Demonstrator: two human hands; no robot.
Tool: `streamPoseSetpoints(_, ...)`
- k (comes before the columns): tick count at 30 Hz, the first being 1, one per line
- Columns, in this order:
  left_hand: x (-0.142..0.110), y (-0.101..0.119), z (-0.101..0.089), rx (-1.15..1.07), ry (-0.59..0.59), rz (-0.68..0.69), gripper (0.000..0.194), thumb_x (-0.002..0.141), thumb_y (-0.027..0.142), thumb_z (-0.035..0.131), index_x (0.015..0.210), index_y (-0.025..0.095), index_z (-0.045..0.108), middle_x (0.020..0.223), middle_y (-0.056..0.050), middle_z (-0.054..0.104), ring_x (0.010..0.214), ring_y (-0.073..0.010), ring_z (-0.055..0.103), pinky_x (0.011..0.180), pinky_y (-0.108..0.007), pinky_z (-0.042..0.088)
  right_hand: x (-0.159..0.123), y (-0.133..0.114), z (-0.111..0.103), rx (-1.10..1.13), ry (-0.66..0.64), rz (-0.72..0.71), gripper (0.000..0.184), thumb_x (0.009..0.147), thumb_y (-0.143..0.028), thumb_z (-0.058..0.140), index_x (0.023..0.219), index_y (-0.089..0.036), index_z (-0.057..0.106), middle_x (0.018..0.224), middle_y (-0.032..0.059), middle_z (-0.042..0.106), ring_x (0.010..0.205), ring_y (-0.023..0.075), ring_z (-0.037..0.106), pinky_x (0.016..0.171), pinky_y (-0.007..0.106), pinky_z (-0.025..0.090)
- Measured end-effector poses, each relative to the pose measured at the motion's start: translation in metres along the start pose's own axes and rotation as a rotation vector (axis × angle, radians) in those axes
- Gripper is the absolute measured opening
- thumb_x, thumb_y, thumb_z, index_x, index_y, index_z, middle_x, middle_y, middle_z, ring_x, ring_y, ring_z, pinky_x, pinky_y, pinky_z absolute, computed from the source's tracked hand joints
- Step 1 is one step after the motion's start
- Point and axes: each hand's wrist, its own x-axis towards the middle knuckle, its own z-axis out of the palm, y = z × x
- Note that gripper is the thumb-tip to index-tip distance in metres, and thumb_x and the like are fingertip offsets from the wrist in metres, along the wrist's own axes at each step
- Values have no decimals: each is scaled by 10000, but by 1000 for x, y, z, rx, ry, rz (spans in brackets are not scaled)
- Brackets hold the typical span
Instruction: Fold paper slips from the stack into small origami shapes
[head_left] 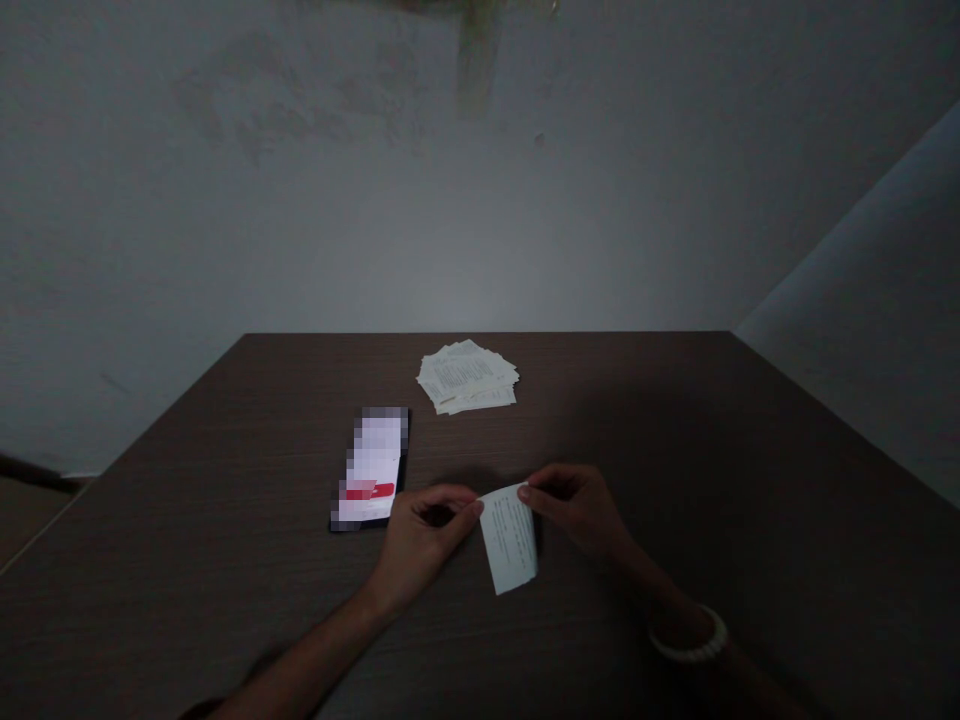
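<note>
A small white slip of paper (507, 540) with lines of print hangs between my two hands above the table. My left hand (424, 535) pinches its upper left corner between thumb and fingers. At the upper right corner, my right hand (577, 505) grips the same slip by thumb and forefinger. The slip's right edge curls, and I cannot tell whether it is one sheet or a few. Left of my left hand lies a phone (375, 465) with its screen lit, partly pixelated, a red bar near its lower end.
A loose, fanned pile of printed white paper slips (469, 375) rests toward the far edge of the dark brown wooden table (225, 450). Behind the table rises a grey wall (480, 220) with stained patches. A bracelet (694, 640) circles my right wrist.
</note>
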Motion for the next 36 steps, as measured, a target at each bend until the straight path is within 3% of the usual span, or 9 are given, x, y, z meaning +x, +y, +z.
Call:
streamPoseSetpoints(17,0,6,2,-12,-17,-43,194,744,336,727,761,143,731,708,-53,717,639,-157,637,585,-229,499,0,-2,3,47,62,11,187,647,-338,802,657,-170,720,638,27,712,578,144,638,543,238,482)
streamPoseSetpoints(36,1,5,2,28,-14,-19,184,742,327,711,702,148,696,657,-37,686,600,-146,615,564,-234,487,-4,-4,6,11,0,12,173,686,-343,768,744,-183,739,742,42,747,698,206,702,630,296,548)
